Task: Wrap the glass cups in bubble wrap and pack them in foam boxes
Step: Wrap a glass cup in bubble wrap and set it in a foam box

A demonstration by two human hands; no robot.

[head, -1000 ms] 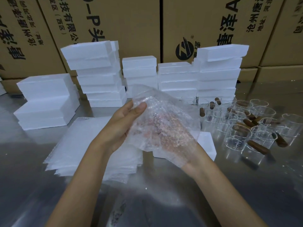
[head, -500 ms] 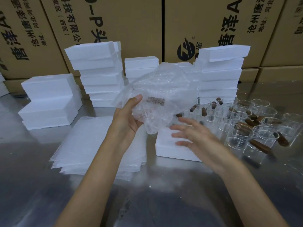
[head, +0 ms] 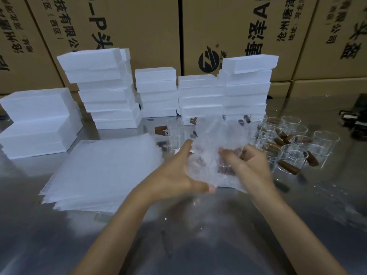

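At the centre of the frame I hold a crinkled, translucent bubble-wrap bundle [head: 216, 153] with a brown handle showing through it. My left hand [head: 174, 175] cups its left side, thumb curled under the bottom edge; my right hand [head: 248, 163] pinches its right side. Clear glass cups [head: 294, 143] with wooden handles cluster at right, white foam boxes [head: 107, 90] stack behind, flat wrap sheets [head: 103, 171] lie at left on the shiny metal table [head: 198, 235].
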